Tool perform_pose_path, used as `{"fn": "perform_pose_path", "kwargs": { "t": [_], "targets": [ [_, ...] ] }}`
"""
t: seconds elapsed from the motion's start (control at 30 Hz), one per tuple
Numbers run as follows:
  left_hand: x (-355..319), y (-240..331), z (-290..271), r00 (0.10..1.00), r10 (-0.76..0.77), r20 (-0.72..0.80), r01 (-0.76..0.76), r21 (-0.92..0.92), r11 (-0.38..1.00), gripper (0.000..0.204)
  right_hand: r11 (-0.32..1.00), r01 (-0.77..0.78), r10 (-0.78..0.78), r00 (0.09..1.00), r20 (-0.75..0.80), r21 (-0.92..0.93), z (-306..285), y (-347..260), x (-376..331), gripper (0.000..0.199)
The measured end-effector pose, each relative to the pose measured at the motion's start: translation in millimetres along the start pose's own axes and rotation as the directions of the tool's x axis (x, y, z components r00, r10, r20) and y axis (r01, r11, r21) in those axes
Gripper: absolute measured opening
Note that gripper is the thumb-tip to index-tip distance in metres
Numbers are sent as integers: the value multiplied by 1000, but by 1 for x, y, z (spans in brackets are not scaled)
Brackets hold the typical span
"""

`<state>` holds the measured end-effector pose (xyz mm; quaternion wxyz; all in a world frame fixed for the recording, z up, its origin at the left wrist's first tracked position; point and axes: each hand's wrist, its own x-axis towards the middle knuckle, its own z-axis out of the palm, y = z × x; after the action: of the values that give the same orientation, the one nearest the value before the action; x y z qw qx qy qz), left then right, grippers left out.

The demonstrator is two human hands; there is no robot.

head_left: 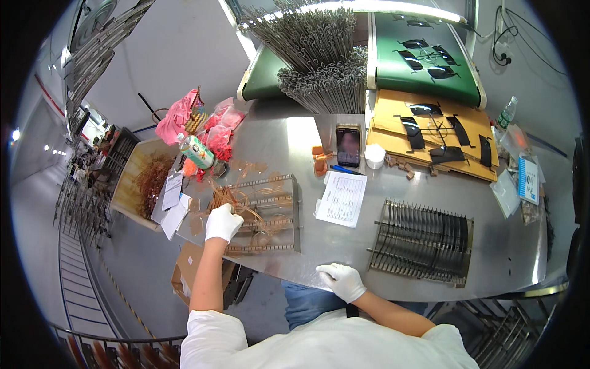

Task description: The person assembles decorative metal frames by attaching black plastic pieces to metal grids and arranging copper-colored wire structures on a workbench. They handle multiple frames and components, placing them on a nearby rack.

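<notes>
My left hand (223,222), in a white glove, is closed at the left side of a metal rack (297,215) with toothed rails. Thin amber strips (223,197) lie in a loose bundle just beyond the knuckles, and a few curve over the rack beside the hand. What the fingers hold is hidden. Also gloved in white, my right hand (342,281) rests at the front table edge, fingers curled and nothing visible in them. To its right lies a second rack (421,243), filled with a row of dark curved lenses.
Behind the racks are a written sheet (342,198), a phone (348,146) and a white cup (374,156). Dark lenses lie on cardboard (384,111) at right. A can (196,151) and pink bags (222,126) stand left, above a bin (132,187). Metal rods (326,74) rise at the back.
</notes>
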<state>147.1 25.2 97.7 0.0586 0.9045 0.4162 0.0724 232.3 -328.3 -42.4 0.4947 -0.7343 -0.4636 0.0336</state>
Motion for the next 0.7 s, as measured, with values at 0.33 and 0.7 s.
{"fn": "perform_pose_path", "kwargs": {
  "t": [0.33,0.7],
  "targets": [
    [-4,-7,25,1000,-30,-1,30,-32,999,27,1000,-4,5,1000,30,-15,-1,-1,-1,12],
    [-11,-11,38,1000,-23,16,23,-45,999,25,999,-8,10,999,46,-50,3,0,-2,12]
  ]
}}
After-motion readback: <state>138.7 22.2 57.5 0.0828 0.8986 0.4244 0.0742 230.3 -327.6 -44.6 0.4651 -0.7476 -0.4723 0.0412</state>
